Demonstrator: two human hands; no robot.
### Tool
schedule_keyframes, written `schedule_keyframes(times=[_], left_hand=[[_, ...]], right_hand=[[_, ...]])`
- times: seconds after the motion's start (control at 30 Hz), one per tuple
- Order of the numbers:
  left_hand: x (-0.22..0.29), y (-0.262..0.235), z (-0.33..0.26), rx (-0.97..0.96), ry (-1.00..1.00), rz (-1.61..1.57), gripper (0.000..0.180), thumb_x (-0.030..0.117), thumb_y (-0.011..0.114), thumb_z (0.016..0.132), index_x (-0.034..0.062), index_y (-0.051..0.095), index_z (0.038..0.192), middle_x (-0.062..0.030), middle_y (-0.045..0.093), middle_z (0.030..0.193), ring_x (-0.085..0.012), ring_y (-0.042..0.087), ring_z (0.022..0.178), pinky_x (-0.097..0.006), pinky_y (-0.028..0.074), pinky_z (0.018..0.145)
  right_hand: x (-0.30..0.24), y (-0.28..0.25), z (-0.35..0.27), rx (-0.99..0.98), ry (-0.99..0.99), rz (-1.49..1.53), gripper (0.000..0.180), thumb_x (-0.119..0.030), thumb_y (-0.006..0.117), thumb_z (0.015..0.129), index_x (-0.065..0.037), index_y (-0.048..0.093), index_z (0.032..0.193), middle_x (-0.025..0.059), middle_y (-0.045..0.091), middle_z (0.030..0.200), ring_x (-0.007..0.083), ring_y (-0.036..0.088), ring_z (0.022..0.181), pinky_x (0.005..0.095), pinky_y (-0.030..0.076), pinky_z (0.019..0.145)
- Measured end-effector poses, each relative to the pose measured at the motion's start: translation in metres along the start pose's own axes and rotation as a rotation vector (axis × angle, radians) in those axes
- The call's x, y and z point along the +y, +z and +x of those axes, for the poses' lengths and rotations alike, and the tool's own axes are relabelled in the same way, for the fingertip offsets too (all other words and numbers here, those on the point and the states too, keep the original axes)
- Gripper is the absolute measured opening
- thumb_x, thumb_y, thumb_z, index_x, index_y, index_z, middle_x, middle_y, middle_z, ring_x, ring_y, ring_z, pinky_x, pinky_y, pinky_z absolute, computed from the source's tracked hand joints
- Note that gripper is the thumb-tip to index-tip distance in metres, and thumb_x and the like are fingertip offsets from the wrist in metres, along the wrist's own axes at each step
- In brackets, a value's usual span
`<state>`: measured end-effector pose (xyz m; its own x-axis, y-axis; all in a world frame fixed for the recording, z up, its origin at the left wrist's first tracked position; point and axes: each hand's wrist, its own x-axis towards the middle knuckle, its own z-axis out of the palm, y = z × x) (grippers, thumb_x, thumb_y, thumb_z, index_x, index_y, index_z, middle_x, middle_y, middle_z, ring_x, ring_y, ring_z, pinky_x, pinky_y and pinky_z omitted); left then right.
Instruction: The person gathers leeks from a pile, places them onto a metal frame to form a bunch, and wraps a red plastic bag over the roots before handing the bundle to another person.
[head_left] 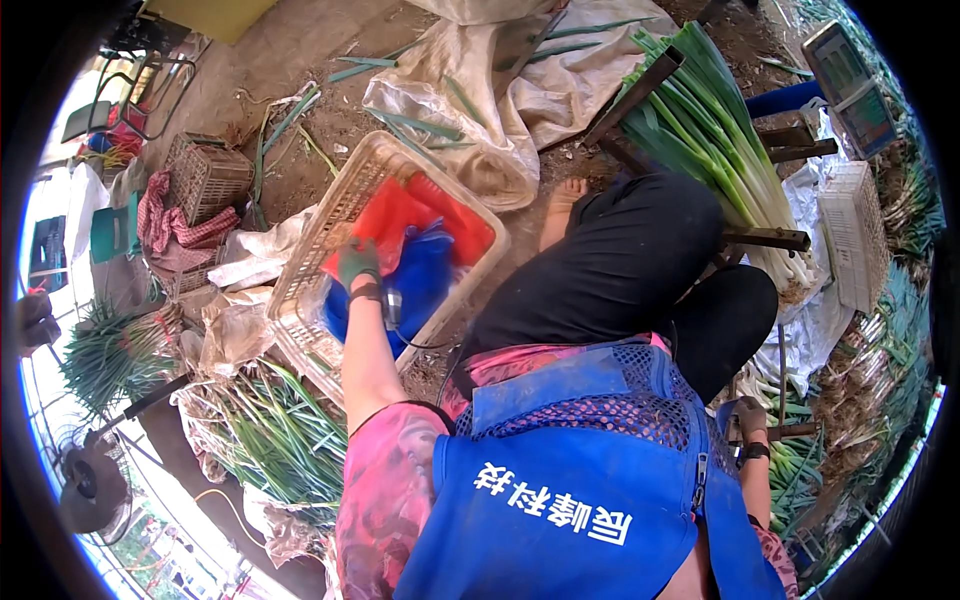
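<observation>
My left hand (358,264), in a green glove, reaches into a large beige plastic crate (487,205). Its fingers close on a red plastic bag (397,215), one of several red pieces lying there. Under the hand and wrist lies blue plastic (424,275) in the same crate. Down at my right side, my gloved right hand (747,413) is beside a metal bar (792,431); its fingers are too small and partly hidden to read. A big bundle of green onions (715,150) rests on a metal stand (768,238) beyond my knees.
Green onions (275,430) lie heaped left of me, and more line the right side (850,400). A digital scale (850,85) stands at far right near a white crate (853,235). Woven sacking (480,90) covers ground ahead. A fan (92,485) stands lower left.
</observation>
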<state>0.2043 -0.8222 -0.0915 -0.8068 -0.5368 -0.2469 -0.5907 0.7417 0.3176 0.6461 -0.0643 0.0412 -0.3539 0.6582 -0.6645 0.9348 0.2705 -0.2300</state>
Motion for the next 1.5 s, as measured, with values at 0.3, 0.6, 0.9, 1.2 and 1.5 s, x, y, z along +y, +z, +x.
schedule_keyframes(times=[0.3,0.6,0.9,1.2,1.5], left_hand=[[0.131,-0.125,-0.052,0.218,0.389,-1.030,0.023,0.003,0.058,0.091,0.0007,0.068,0.112,-0.0034,0.069,0.096,-0.0108,0.063,0.087,-0.025,0.051,0.081],[0.242,-0.121,-0.172,0.196,1.040,-0.847,0.033,-0.005,0.062,0.087,0.0022,0.066,0.119,-0.0095,0.070,0.105,-0.0155,0.066,0.093,-0.029,0.053,0.086],[0.320,-0.125,-0.262,0.059,1.411,-0.651,0.037,0.002,0.067,0.085,0.0058,0.063,0.121,-0.0152,0.068,0.106,-0.0301,0.067,0.096,-0.034,0.052,0.084],[0.406,-0.149,-0.319,-0.167,1.647,-0.800,0.043,0.003,0.072,0.079,0.0081,0.064,0.121,-0.0209,0.049,0.136,-0.0344,0.049,0.126,-0.041,0.041,0.102],[0.528,-0.128,-0.433,0.356,2.260,-0.163,0.061,0.029,0.066,0.080,0.0194,0.049,0.138,-0.0173,0.036,0.147,-0.0395,0.030,0.138,-0.054,0.027,0.112]], right_hand=[[-0.133,-0.066,0.019,0.439,-0.479,0.273,0.028,-0.024,0.060,0.095,-0.001,0.063,0.111,0.0037,0.064,0.091,0.0117,0.061,0.080,0.0264,0.050,0.070],[-0.431,0.029,-0.114,-0.319,-1.142,0.674,0.052,-0.043,0.051,0.099,-0.002,0.052,0.131,0.0139,0.060,0.125,0.0207,0.060,0.112,0.0307,0.049,0.090],[-0.468,0.045,-0.082,-0.356,-0.913,1.115,0.031,-0.028,0.060,0.095,-0.003,0.059,0.114,0.0029,0.063,0.094,0.0136,0.058,0.082,0.0281,0.048,0.075],[-0.365,-0.080,-0.080,0.849,-0.929,0.560,0.020,-0.028,0.059,0.094,-0.009,0.062,0.092,0.0106,0.063,0.068,0.0246,0.062,0.060,0.0373,0.050,0.057],[-0.295,-0.120,-0.140,1.083,-1.031,-0.026,0.012,-0.015,0.063,0.082,-0.007,0.056,0.088,0.0160,0.059,0.070,0.0357,0.062,0.066,0.0438,0.049,0.058]])
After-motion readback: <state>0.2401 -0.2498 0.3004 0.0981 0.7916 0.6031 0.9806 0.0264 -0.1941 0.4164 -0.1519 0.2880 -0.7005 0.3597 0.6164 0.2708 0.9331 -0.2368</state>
